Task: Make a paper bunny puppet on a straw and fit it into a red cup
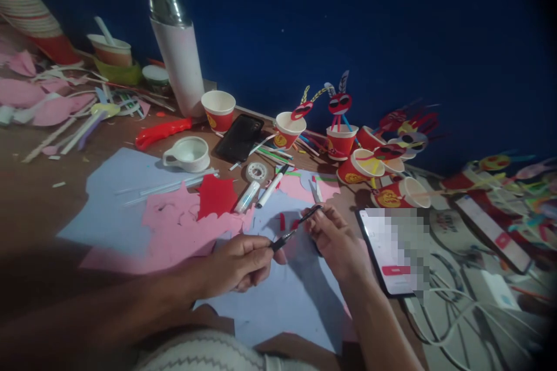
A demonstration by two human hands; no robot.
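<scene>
Zigzag-stitched pale fabric (209,353) curves below left fingers (259,258) pinching a slim pen (282,241) and right fingers (329,224) gripping a black cap (310,212).

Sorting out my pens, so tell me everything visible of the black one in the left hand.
The pen is slim and black, with a paler, shiny section near the tip, perhaps metal or clear plastic. The left hand grips its barrel, much of it hidden. It slants above the blue paper, tip up and rightward in the picture. It points at a slim black piece, probably its cap, in the right hand; whether the two touch is unclear.
</scene>
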